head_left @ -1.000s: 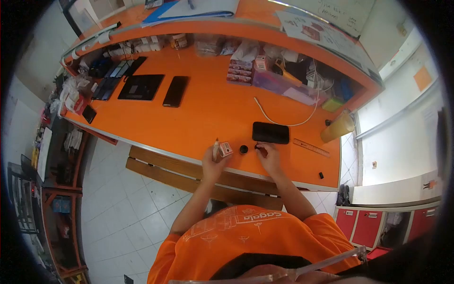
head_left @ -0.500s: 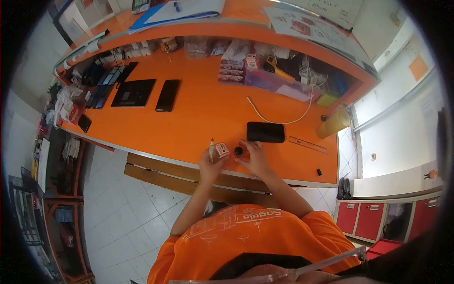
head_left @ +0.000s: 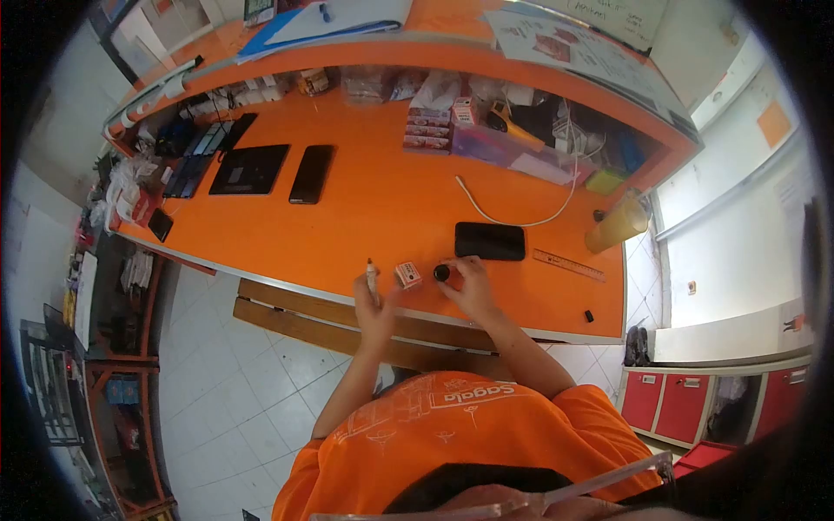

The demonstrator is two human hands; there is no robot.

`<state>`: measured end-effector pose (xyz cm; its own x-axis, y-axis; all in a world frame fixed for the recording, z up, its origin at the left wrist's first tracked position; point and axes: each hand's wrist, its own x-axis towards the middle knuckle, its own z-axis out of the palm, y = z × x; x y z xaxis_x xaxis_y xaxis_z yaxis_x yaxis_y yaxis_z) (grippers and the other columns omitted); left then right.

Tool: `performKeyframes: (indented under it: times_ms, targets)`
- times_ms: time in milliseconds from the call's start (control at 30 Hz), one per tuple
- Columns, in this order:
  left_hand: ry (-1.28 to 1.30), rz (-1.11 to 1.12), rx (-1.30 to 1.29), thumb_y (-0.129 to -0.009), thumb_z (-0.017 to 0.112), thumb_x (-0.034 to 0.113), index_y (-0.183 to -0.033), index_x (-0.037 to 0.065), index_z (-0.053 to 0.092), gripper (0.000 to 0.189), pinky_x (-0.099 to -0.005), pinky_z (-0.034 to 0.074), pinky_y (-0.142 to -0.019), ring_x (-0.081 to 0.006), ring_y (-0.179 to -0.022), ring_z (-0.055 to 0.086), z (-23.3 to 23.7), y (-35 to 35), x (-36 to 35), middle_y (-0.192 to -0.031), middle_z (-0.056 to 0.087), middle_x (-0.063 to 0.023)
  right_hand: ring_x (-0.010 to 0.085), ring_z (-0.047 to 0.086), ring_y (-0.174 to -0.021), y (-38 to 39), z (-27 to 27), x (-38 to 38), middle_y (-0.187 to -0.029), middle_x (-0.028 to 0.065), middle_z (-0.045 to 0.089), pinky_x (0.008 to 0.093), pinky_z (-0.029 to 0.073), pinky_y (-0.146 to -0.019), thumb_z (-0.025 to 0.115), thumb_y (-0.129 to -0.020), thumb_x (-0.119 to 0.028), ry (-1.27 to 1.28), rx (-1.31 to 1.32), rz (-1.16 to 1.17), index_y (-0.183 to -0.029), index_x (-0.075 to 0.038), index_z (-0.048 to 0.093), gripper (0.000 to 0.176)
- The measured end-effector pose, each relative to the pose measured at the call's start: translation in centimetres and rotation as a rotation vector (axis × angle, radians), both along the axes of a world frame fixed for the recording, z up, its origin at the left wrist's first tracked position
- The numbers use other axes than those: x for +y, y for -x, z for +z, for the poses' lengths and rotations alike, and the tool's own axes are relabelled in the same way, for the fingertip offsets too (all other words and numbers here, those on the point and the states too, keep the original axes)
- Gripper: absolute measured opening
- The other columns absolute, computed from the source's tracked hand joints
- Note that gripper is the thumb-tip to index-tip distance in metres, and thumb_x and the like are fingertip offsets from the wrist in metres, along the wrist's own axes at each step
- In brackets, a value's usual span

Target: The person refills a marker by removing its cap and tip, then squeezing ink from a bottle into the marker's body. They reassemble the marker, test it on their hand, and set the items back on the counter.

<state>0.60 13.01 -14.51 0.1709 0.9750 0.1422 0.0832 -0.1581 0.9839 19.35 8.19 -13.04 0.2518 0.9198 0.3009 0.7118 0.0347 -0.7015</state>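
Note:
My left hand (head_left: 375,310) grips an uncapped marker (head_left: 371,272) with a pale barrel, its dark tip pointing up and away from me. A small red-and-white box (head_left: 407,275) stands on the orange table between my hands, apart from the left one. The fingers of my right hand (head_left: 474,290) curl round a small round black bottle (head_left: 441,273), seen from above at the table's near edge. Further right lies a small black cap (head_left: 588,316). Just beyond my right hand rests a black phone (head_left: 490,241). Part of my left hand is blurred.
A ruler (head_left: 568,265) and a yellow tumbler (head_left: 615,227) are on the right. A white cable (head_left: 512,222) curves behind the phone. Another phone (head_left: 311,174) and a black laptop-like slab (head_left: 249,169) lie left. A purple bin (head_left: 486,148) sits under the shelf.
My left hand has moved left with the marker, away from the red-and-white box. My right hand stays around the black bottle, nearly unmoved.

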Motion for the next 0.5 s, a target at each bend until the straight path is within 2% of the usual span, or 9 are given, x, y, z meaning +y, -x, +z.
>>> performKeyframes:
  times_ms: [33,67,100,167,200,267,367,500]
  targets:
    - [-0.073,0.028,-0.021,-0.075,0.061,0.003,-0.116,-0.003,0.038,0.047,-0.0287,0.035,-0.088,-0.0187,-0.103,0.044,0.3,0.4,-0.1,-0.111,0.043,-0.0112,0.0254,0.05,-0.092,-0.1,1.0,0.0,-0.098,0.0075,0.061,0.0343,0.041,-0.078,0.074,-0.061,-0.014,-0.003,-0.001,0.003,-0.096,-0.007,0.06,0.038]
    - [-0.145,0.056,-0.041,-0.077,0.055,0.001,-0.116,-0.002,0.037,0.043,-0.0271,0.036,-0.085,-0.0164,-0.097,0.044,0.8,0.8,-0.2,-0.11,0.042,-0.0101,0.0244,0.051,-0.09,-0.2,1.9,0.0,-0.099,0.0067,0.061,0.034,0.041,-0.078,0.074,-0.06,-0.011,-0.115,0.001,0.03,-0.095,-0.008,0.06,0.037]
    - [-0.148,0.059,-0.042,-0.077,0.055,0.001,-0.116,-0.002,0.037,0.043,-0.0271,0.036,-0.085,-0.0164,-0.097,0.044,1.5,1.2,-0.5,-0.11,0.042,-0.0101,0.0234,0.051,-0.089,-0.3,2.9,0.0,-0.1,0.0059,0.061,0.0336,0.041,-0.077,0.074,-0.059,-0.008,-0.228,0.003,0.058,-0.093,-0.009,0.061,0.037]
    - [-0.098,0.028,-0.121,-0.078,0.047,-0.001,-0.116,-0.001,0.037,0.04,-0.0231,0.037,-0.073,-0.011,-0.081,0.041,3.6,1.8,-1.2,-0.109,0.041,-0.0088,0.0224,0.052,-0.089,-0.2,6.2,-0.3,-0.101,0.0048,0.061,0.0331,0.041,-0.077,0.074,-0.058,-0.006,-0.287,-0.071,0.069,-0.093,-0.009,0.061,0.038]
    - [-0.104,0.028,-0.124,-0.078,0.047,-0.001,-0.116,-0.001,0.037,0.04,-0.0231,0.037,-0.073,-0.011,-0.081,0.041,4.5,1.7,-1.4,-0.109,0.041,-0.0088,0.0214,0.052,-0.089,-0.2,7.8,-0.5,-0.102,0.0038,0.061,0.0326,0.041,-0.076,0.074,-0.057,-0.004,-0.342,-0.146,0.077,-0.092,-0.009,0.061,0.038]
    - [-0.167,0.025,-0.158,-0.077,0.047,0.0,-0.115,0.0,0.038,0.038,-0.0208,0.033,-0.063,-0.0083,-0.07,0.035,6.1,1.6,-1.9,-0.107,0.042,-0.0073,0.0211,0.053,-0.088,-0.2,10.1,-0.7,-0.102,0.0039,0.061,0.032,0.041,-0.076,0.074,-0.056,-0.005,-0.378,-0.141,0.092,-0.092,-0.009,0.061,0.039]
    - [-0.239,-0.044,-0.102,-0.077,0.047,0.0,-0.114,-0.001,0.038,0.038,-0.0209,0.032,-0.06,-0.0083,-0.067,0.035,7.5,1.9,-2.2,-0.107,0.042,-0.007,0.0208,0.054,-0.086,0.2,12.9,-1.2,-0.101,0.0043,0.062,0.031,0.041,-0.076,0.075,-0.055,-0.006,-0.453,-0.106,0.129,-0.092,-0.008,0.061,0.039]
    - [-0.331,-0.033,-0.162,-0.077,0.048,0.001,-0.112,-0.001,0.039,0.037,-0.0208,0.03,-0.058,-0.0074,-0.064,0.033,8.6,1.6,-2.6,-0.105,0.043,-0.0067,0.0209,0.054,-0.083,0.9,15.6,-2.1,-0.098,0.0053,0.063,0.0298,0.041,-0.075,0.076,-0.055,-0.008,-0.541,-0.062,0.166,-0.092,-0.008,0.061,0.04]
